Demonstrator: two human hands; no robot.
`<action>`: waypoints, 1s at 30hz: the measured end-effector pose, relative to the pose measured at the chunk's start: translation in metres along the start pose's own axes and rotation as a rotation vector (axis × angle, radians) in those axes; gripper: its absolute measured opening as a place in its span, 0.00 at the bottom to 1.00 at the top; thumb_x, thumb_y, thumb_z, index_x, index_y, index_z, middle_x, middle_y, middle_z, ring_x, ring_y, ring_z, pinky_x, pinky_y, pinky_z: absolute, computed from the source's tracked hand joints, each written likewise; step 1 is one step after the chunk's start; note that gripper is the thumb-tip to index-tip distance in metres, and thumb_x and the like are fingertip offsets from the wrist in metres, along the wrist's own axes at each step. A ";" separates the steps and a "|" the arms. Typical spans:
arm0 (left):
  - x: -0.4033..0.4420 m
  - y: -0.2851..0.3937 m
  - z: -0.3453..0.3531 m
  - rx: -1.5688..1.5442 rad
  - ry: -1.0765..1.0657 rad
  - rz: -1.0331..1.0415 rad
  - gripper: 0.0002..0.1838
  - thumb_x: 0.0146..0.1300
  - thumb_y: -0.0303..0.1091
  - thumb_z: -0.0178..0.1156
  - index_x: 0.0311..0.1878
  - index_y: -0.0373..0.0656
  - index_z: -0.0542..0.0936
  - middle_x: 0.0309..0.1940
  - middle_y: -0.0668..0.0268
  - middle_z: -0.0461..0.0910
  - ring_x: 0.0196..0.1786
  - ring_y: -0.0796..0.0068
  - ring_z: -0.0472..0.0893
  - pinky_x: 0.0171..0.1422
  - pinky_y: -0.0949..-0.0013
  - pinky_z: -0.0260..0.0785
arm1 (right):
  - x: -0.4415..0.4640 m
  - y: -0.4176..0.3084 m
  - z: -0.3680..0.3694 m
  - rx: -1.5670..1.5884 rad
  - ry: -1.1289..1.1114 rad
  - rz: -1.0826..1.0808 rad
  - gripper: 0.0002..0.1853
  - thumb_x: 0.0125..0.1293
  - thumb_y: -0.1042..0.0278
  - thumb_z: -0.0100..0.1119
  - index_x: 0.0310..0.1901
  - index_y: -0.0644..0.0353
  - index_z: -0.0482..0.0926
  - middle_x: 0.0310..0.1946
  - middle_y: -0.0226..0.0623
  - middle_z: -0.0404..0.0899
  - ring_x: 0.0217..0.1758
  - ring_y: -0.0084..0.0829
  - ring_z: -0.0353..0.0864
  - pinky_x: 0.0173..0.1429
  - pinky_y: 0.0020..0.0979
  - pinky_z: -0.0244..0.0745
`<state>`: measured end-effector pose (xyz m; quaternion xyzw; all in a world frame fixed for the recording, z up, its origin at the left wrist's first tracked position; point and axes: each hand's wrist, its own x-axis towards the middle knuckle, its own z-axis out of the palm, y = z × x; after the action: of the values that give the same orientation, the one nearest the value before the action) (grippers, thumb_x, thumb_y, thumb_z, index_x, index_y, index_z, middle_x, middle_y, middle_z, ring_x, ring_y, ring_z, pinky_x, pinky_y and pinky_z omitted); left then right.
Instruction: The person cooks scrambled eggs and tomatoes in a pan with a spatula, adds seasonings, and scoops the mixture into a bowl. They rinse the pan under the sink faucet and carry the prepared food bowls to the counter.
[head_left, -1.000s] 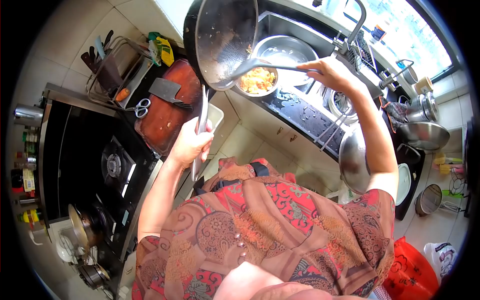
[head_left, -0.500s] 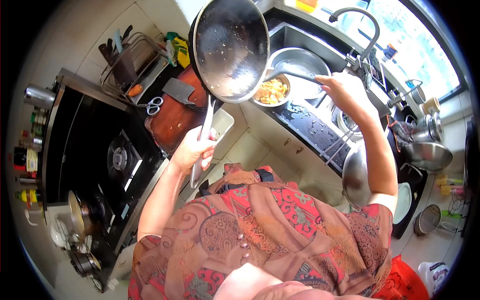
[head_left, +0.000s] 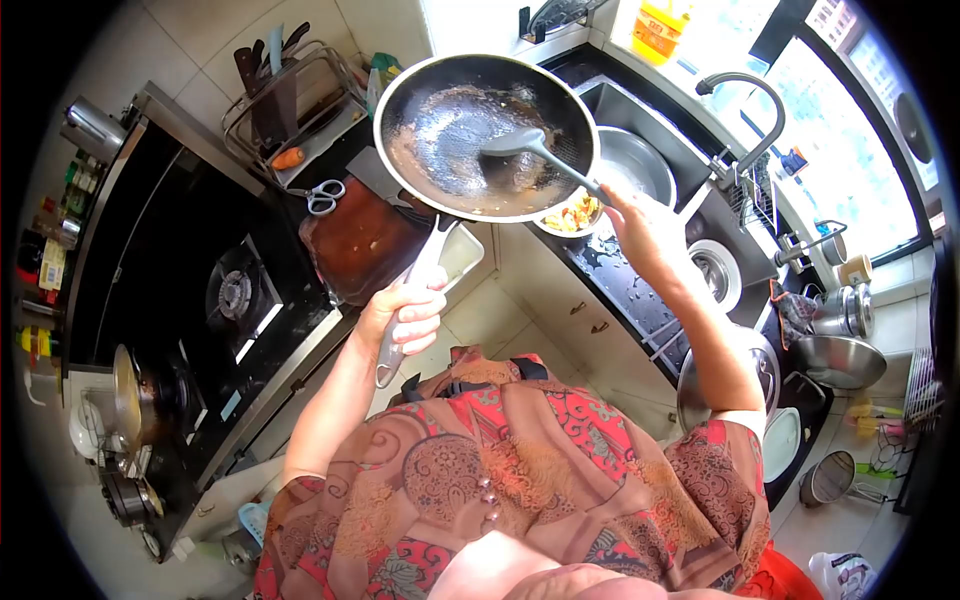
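My left hand [head_left: 402, 312] is wrapped round the handle of a dark frying pan [head_left: 440, 115], whose inside is smeared with brown residue and a few crumbs. The pan hangs in the air over the counter corner. My right hand [head_left: 645, 235] grips the handle of a grey spatula [head_left: 515, 143], its head inside the pan against the residue. Just beyond the pan's right edge, a bowl of orange and yellow food [head_left: 572, 215] stands on the counter, partly hidden by the pan.
A sink [head_left: 612, 100] holding a metal basin [head_left: 640, 160] lies at the back right, under a faucet [head_left: 750, 85]. On the left are a cutting board [head_left: 365, 240], scissors [head_left: 320, 198], a knife rack [head_left: 262, 100] and a gas stove [head_left: 235, 292]. A metal lid [head_left: 700, 395] stands near my right arm.
The pan has gone from steeply tipped beside the bowl to a more level position, shifting right. The spatula's head has moved from the bowl's edge into the pan.
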<state>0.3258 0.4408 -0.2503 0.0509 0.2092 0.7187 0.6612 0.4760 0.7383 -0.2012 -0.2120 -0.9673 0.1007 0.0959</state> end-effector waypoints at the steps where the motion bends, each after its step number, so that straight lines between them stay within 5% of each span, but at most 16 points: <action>1: 0.002 0.003 -0.001 -0.019 -0.034 -0.021 0.05 0.66 0.24 0.45 0.42 0.41 0.61 0.15 0.74 0.62 0.10 0.82 0.65 0.12 0.74 0.61 | 0.001 0.004 0.015 -0.014 0.048 -0.006 0.14 0.65 0.65 0.56 0.52 0.57 0.77 0.42 0.45 0.79 0.48 0.44 0.79 0.50 0.42 0.75; 3: 0.005 0.013 -0.007 -0.009 -0.089 -0.072 0.04 0.66 0.24 0.45 0.42 0.41 0.61 0.15 0.74 0.62 0.11 0.82 0.66 0.13 0.73 0.62 | -0.001 0.012 0.026 0.016 0.016 -0.040 0.18 0.65 0.61 0.56 0.55 0.57 0.76 0.46 0.47 0.78 0.50 0.44 0.78 0.51 0.42 0.74; 6: 0.016 0.026 -0.008 -0.084 -0.140 -0.153 0.05 0.66 0.24 0.45 0.42 0.41 0.61 0.15 0.73 0.62 0.12 0.81 0.66 0.13 0.73 0.63 | -0.006 0.029 0.012 0.070 0.127 0.105 0.18 0.68 0.56 0.54 0.53 0.58 0.78 0.25 0.44 0.82 0.26 0.41 0.82 0.39 0.37 0.76; 9: 0.029 0.036 -0.012 -0.066 -0.126 -0.205 0.05 0.65 0.23 0.44 0.42 0.41 0.61 0.15 0.73 0.62 0.12 0.81 0.66 0.13 0.72 0.63 | 0.000 0.079 0.002 0.342 0.079 0.376 0.21 0.70 0.51 0.51 0.50 0.61 0.78 0.24 0.39 0.82 0.16 0.24 0.78 0.24 0.27 0.74; 12: 0.054 0.039 -0.013 -0.105 -0.170 -0.261 0.05 0.65 0.23 0.44 0.42 0.41 0.61 0.15 0.72 0.63 0.11 0.80 0.66 0.13 0.71 0.64 | 0.008 0.151 0.020 0.529 0.018 0.669 0.19 0.71 0.53 0.48 0.45 0.63 0.77 0.23 0.35 0.80 0.15 0.23 0.78 0.17 0.24 0.72; 19: 0.135 0.039 -0.001 -0.195 -0.160 -0.383 0.07 0.64 0.21 0.44 0.41 0.41 0.59 0.15 0.70 0.63 0.11 0.76 0.68 0.15 0.68 0.66 | 0.089 0.338 0.084 0.811 0.249 0.889 0.21 0.74 0.57 0.40 0.58 0.65 0.66 0.30 0.45 0.80 0.24 0.32 0.83 0.24 0.30 0.80; 21: 0.159 0.040 -0.001 -0.174 -0.129 -0.422 0.08 0.64 0.23 0.49 0.41 0.43 0.60 0.14 0.72 0.62 0.10 0.76 0.67 0.14 0.69 0.64 | 0.123 0.368 0.108 0.811 0.371 0.908 0.27 0.71 0.66 0.46 0.68 0.67 0.55 0.34 0.51 0.80 0.24 0.37 0.85 0.22 0.31 0.81; 23: 0.175 0.041 0.000 -0.221 -0.120 -0.411 0.09 0.63 0.22 0.49 0.41 0.42 0.60 0.14 0.71 0.62 0.10 0.76 0.67 0.14 0.69 0.64 | 0.158 0.401 0.125 0.709 0.399 0.938 0.34 0.69 0.65 0.51 0.70 0.67 0.49 0.36 0.51 0.80 0.25 0.35 0.85 0.23 0.30 0.82; 25: 0.188 0.041 0.000 -0.239 -0.086 -0.411 0.09 0.63 0.22 0.49 0.41 0.41 0.60 0.14 0.71 0.62 0.10 0.76 0.67 0.14 0.70 0.64 | 0.177 0.416 0.129 0.711 0.441 0.845 0.27 0.67 0.64 0.55 0.61 0.74 0.63 0.33 0.48 0.81 0.24 0.34 0.85 0.23 0.30 0.82; 27: 0.191 0.051 -0.008 -0.258 -0.064 -0.413 0.09 0.62 0.21 0.49 0.40 0.41 0.60 0.14 0.70 0.63 0.10 0.76 0.67 0.14 0.70 0.64 | 0.199 0.421 0.129 0.748 0.337 0.932 0.15 0.69 0.63 0.52 0.45 0.70 0.72 0.27 0.45 0.80 0.23 0.33 0.84 0.21 0.30 0.80; 28: 0.192 0.055 -0.012 -0.245 -0.056 -0.423 0.09 0.62 0.21 0.49 0.40 0.41 0.60 0.14 0.70 0.63 0.09 0.76 0.67 0.14 0.70 0.64 | 0.204 0.413 0.129 0.653 0.323 0.914 0.14 0.70 0.63 0.51 0.34 0.68 0.72 0.22 0.42 0.79 0.21 0.32 0.83 0.20 0.30 0.80; 30: 0.195 0.060 -0.018 -0.228 -0.040 -0.432 0.09 0.62 0.21 0.50 0.41 0.41 0.61 0.14 0.70 0.63 0.09 0.77 0.67 0.13 0.71 0.63 | 0.208 0.410 0.135 0.493 0.247 0.794 0.14 0.70 0.63 0.51 0.32 0.68 0.73 0.21 0.41 0.79 0.20 0.31 0.83 0.21 0.29 0.79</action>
<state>0.2404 0.6241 -0.2843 -0.0559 0.1197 0.5784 0.8050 0.4199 1.1711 -0.3976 -0.5461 -0.7404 0.3300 0.2115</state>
